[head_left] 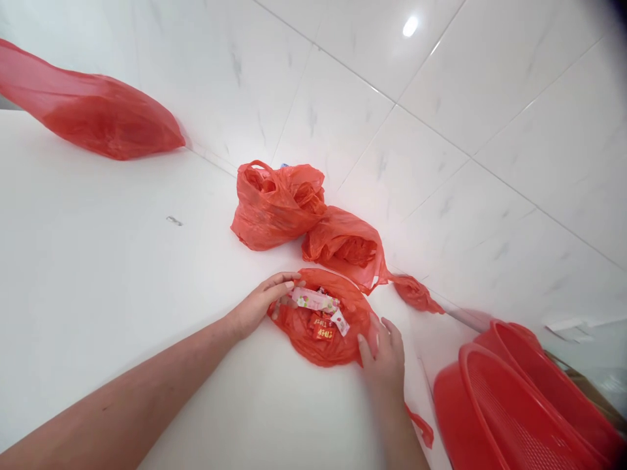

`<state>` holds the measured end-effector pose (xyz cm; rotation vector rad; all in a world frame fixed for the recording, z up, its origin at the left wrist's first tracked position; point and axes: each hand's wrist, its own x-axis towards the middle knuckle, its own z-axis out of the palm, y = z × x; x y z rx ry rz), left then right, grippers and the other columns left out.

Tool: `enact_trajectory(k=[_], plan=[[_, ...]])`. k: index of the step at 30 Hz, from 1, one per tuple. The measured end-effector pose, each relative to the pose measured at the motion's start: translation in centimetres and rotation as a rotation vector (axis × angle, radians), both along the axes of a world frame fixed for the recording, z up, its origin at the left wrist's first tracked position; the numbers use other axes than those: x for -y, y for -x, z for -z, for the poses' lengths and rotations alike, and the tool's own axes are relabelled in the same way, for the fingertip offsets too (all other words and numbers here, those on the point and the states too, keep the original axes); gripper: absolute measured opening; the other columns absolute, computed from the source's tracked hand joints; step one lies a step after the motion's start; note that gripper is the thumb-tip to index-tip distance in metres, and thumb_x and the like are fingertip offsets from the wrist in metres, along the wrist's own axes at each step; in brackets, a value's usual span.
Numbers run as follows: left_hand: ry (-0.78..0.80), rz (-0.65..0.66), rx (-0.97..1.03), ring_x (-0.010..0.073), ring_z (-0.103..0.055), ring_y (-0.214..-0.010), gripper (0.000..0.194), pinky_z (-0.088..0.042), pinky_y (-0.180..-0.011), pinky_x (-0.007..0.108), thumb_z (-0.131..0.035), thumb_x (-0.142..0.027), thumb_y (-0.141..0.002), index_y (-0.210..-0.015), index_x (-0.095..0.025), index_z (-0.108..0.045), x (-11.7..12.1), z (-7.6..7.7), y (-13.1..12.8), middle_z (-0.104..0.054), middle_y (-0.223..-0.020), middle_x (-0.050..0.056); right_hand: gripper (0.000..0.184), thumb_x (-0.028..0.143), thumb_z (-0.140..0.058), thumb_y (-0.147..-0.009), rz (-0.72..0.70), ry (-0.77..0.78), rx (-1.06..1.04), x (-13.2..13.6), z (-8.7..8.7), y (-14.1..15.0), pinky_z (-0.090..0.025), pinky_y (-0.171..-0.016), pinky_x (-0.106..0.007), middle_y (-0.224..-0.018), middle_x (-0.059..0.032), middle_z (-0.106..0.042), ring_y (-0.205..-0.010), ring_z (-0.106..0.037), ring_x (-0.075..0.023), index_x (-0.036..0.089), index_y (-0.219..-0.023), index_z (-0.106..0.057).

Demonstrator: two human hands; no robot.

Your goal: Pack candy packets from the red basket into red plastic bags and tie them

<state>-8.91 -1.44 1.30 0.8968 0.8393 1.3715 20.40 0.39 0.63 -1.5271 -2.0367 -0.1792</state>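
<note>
A red plastic bag (321,343) lies open on the white counter (98,274), with several wrapped sweets (318,312) showing inside. My left hand (259,303) rests at the bag's left rim, its fingers curled over the edge and touching a pale pink wrapper. My right hand (385,362) holds the bag's right rim, thumb and fingers pressed on the plastic. Two more filled red bags stand just behind: one knotted bag (274,205) and one lower bag (343,245).
Another red bag (93,114) lies at the far left against the tiled wall (441,98). Stacked red plastic baskets (519,405) stand at the lower right. A small dark scrap (174,220) lies on the counter.
</note>
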Motion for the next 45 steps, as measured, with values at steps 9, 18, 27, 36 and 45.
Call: enact_trajectory(k=[9,18,27,36,45], plan=[[-0.036,-0.07,-0.27,0.0201,-0.062,-0.087,0.062,-0.046,-0.06,0.026,-0.068,-0.04,-0.072,-0.128,-0.026,-0.046,0.8,-0.8,-0.5,-0.054,-0.131,0.009,0.046,0.057,-0.033,-0.089,0.281,0.417,-0.212,-0.3,-0.5,-0.2,-0.041,-0.066,-0.031,-0.084,-0.0065,-0.066,-0.08,-0.061,-0.0229,0.022,-0.103,-0.06],[-0.032,-0.675,-0.642,0.0274,-0.051,-0.113,0.055,-0.044,-0.089,0.037,-0.068,-0.03,-0.065,-0.117,-0.024,-0.051,0.2,1.2,-0.6,-0.056,-0.12,0.01,0.019,0.036,-0.045,-0.081,0.228,0.306,-0.501,-0.4,0.4,1.2,-0.033,-0.056,-0.026,-0.065,0.0019,-0.056,-0.061,-0.049,-0.0156,0.022,-0.068,-0.047],[-0.014,-0.387,-0.295,0.0192,-0.065,-0.071,0.02,-0.051,-0.062,0.032,-0.061,-0.035,-0.069,-0.077,-0.018,-0.055,0.4,-2.4,-2.1,-0.064,-0.081,0.006,0.016,0.037,-0.041,-0.081,0.104,0.149,-0.772,-0.5,-0.5,-0.6,-0.034,-0.057,-0.026,-0.065,0.0035,-0.05,-0.061,-0.048,-0.0162,0.024,-0.072,-0.038],[-0.188,-0.233,-0.187,0.0146,-0.064,-0.075,0.018,-0.049,-0.063,0.024,-0.065,-0.031,-0.07,-0.079,-0.017,-0.057,-1.9,-14.6,-4.8,-0.064,-0.086,0.002,0.019,0.042,-0.04,-0.084,0.089,0.052,-0.98,-0.7,-1.5,-2.0,-0.034,-0.052,-0.025,-0.066,0.0035,-0.051,-0.056,-0.046,-0.0153,0.024,-0.079,-0.042],[-0.423,-0.203,-0.401,0.0167,-0.06,-0.087,0.028,-0.05,-0.072,0.026,-0.066,-0.042,-0.073,-0.088,-0.018,-0.065,-2.0,-19.6,-6.4,-0.064,-0.096,0.006,0.029,0.05,-0.046,-0.085,0.13,-0.136,-1.096,0.6,-3.4,-2.7,-0.033,-0.053,-0.024,-0.06,0.0054,-0.045,-0.054,-0.041,-0.0129,0.023,-0.074,-0.043]])
